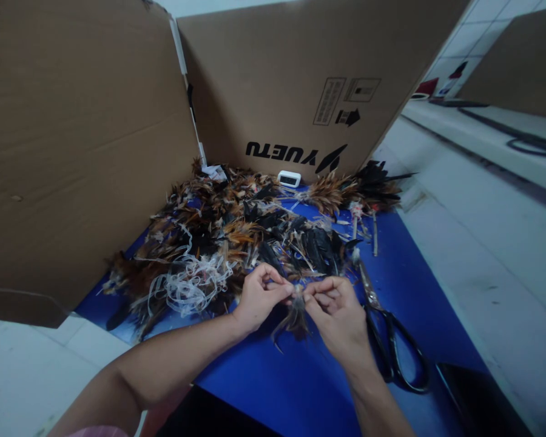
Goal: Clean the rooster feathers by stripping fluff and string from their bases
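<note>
Between my two hands, near the table's middle, is a small bunch of feathers (296, 318), its brown tips hanging toward me. My left hand (262, 298) pinches the pale quill end from the left. From the right, my right hand (337, 312) pinches at the same end with thumb and forefinger. Whether a tie or strip lies between the fingertips is too small to tell. Beyond my hands spreads a heap of brown and black feathers (241, 233). A tangle of clear plastic strip (193, 285) lies left of my left hand. Large black-handled scissors (391, 340) lie right of my right hand.
Cardboard panels (273, 79) wall off the back and left of the blue table (318, 388). A small white digital device (289, 178) stands at the back. Feather bundles on sticks (355, 212) lie back right. A dark flat object (477, 394) is at the right edge.
</note>
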A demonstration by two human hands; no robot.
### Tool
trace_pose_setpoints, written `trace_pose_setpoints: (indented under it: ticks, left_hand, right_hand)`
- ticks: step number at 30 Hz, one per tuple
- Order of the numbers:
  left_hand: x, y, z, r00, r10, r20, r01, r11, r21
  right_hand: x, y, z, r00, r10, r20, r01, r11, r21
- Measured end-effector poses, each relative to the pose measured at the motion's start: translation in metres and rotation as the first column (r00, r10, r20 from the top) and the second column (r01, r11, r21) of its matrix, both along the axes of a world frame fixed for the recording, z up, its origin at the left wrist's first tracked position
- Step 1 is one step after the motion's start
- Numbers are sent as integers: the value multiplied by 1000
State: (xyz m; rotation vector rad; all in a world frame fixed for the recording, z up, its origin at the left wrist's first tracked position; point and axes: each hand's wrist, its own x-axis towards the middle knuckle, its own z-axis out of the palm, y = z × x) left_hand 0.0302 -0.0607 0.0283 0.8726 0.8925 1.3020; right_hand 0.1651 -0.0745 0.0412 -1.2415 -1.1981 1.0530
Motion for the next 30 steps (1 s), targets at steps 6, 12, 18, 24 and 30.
trace_pose_setpoints:
  ticks: [6, 12, 18, 24, 30]
  left_hand:
    - [-1, 0, 1, 999, 5, 52, -3, 1000, -27]
    - [-1, 0, -1, 997, 2, 77, 1, 999, -45]
    - [-1, 0, 0, 996, 1, 94, 4, 999, -49]
    - [-1, -2, 1, 995, 0, 99, 7, 998, -66]
    - [-1, -1, 1, 992, 14, 126, -1, 995, -103]
  right_hand:
    - [0, 1, 2, 1000, -17, -8, 17, 1000, -5]
    - [1, 1, 1, 1000, -29, 11, 29, 1000, 9]
    - [1, 0, 2, 999, -38, 12, 38, 999, 4]
    - [2, 1, 1, 999, -35, 13, 35, 999, 5]
    - [2, 2, -1, 1000, -24, 2, 24, 1000, -15]
